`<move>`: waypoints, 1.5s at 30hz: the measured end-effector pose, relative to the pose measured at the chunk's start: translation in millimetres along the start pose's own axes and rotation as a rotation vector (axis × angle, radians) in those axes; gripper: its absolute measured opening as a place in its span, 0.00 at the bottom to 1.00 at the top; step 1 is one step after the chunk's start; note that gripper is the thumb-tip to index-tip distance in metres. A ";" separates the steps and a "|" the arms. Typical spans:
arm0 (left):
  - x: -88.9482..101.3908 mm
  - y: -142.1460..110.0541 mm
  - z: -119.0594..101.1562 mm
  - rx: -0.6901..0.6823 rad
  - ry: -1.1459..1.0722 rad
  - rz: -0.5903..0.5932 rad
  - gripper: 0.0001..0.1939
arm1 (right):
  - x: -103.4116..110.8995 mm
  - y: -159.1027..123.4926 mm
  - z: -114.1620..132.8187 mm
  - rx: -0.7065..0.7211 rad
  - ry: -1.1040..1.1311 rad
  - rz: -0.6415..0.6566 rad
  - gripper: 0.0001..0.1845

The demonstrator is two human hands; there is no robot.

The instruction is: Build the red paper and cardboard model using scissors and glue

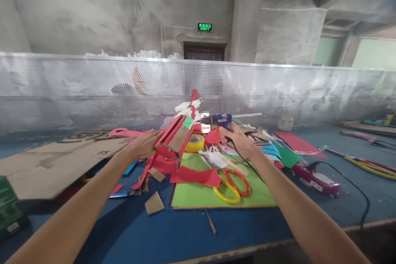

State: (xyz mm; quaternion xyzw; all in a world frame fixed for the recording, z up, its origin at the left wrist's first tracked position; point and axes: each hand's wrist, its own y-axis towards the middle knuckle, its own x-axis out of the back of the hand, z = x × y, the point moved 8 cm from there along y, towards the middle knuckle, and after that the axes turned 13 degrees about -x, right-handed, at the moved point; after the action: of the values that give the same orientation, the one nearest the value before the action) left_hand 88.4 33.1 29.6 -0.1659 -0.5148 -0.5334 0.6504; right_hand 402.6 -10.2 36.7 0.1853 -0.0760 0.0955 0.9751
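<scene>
The left hand [145, 144] clasps a red-covered cardboard piece [180, 137] by its left side, while to its right the right hand [239, 138] curls round a blue hot-glue gun [223, 120], above scissors [230, 201].

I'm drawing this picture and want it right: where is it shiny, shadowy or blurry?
Head view: pale glare on the metal screen; head view: a dark shadow on the blue tabletop beside the left forearm; head view: blocky squares near the glue gun; head view: the green box at left looks soft.
</scene>
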 end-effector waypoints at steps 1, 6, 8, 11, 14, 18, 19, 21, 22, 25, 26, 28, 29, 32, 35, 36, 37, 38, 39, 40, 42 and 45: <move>-0.1 1.9 -2.1 -0.011 -0.006 0.013 0.27 | -3.1 -0.6 2.1 0.008 -0.036 -0.005 0.21; 1.3 5.3 -6.3 -0.025 0.029 0.071 0.32 | -6.2 0.3 6.8 0.050 -0.341 -0.202 0.30; 2.0 4.8 -7.4 -0.039 0.043 0.088 0.32 | -7.3 -0.2 9.1 0.076 -0.398 -0.245 0.30; 3.0 4.3 -8.8 -0.062 0.051 0.092 0.35 | -9.3 -2.4 12.9 0.101 -0.395 -0.237 0.28; 4.0 5.2 -10.1 -0.071 0.048 0.075 0.34 | -6.7 -5.4 17.2 0.097 -0.377 -0.255 0.25; 5.7 8.0 -13.6 -0.086 0.060 0.062 0.28 | -5.2 -7.4 20.8 0.090 -0.425 -0.291 0.23; 6.4 8.7 -14.6 -0.088 0.065 0.060 0.27 | -5.4 -7.8 21.8 0.098 -0.453 -0.306 0.22; 7.9 10.1 -16.2 -0.082 0.074 0.061 0.27 | -6.1 -8.2 22.4 0.106 -0.521 -0.336 0.22; 8.7 10.8 -16.8 -0.073 0.078 0.064 0.27 | -6.1 -8.4 22.3 0.106 -0.554 -0.354 0.22; 11.5 13.0 -19.6 -0.052 0.080 0.073 0.27 | -4.7 -9.4 23.3 0.113 -0.614 -0.420 0.21; 12.5 13.9 -21.1 -0.051 0.074 0.075 0.26 | -4.2 -9.9 24.2 0.120 -0.624 -0.440 0.21; 14.5 15.6 -24.3 -0.060 0.053 0.078 0.24 | -4.3 -10.5 26.2 0.133 -0.643 -0.466 0.21; 15.5 16.4 -25.7 -0.065 0.043 0.076 0.24 | -4.5 -10.6 27.1 0.136 -0.651 -0.474 0.22; 18.1 17.4 -27.6 -0.075 0.025 0.057 0.24 | -5.1 -10.8 28.6 0.135 -0.664 -0.487 0.24; 17.7 16.8 -26.3 -0.073 0.017 0.046 0.25 | -8.1 -11.9 29.8 0.135 -0.677 -0.476 0.25; 17.0 16.5 -25.2 -0.068 0.015 0.044 0.25 | -10.4 -12.5 30.5 0.140 -0.684 -0.462 0.25; 16.3 16.1 -24.0 -0.063 0.013 0.042 0.25 | -13.2 -13.4 31.3 0.143 -0.690 -0.448 0.25; 15.4 15.8 -22.8 -0.059 0.013 0.042 0.26 | -16.5 -14.2 32.0 0.145 -0.697 -0.429 0.25; 14.1 15.4 -21.8 -0.057 0.015 0.044 0.26 | -20.5 -15.1 32.4 0.145 -0.702 -0.406 0.25; 12.7 14.9 -20.8 -0.055 0.017 0.048 0.26 | -25.0 -15.9 32.4 0.143 -0.703 -0.375 0.26; 9.9 13.7 -18.7 -0.051 0.019 0.050 0.27 | -35.7 -17.1 31.0 0.144 -0.693 -0.285 0.25; 6.1 11.1 -14.7 -0.036 0.014 0.039 0.28 | -47.8 -18.4 26.4 0.141 -0.656 -0.172 0.22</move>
State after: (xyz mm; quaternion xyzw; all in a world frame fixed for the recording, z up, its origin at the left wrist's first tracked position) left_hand 104.6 22.8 32.3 -0.1839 -0.4974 -0.5307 0.6611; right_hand 357.3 -44.5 45.8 0.2789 -0.3626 -0.0468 0.8880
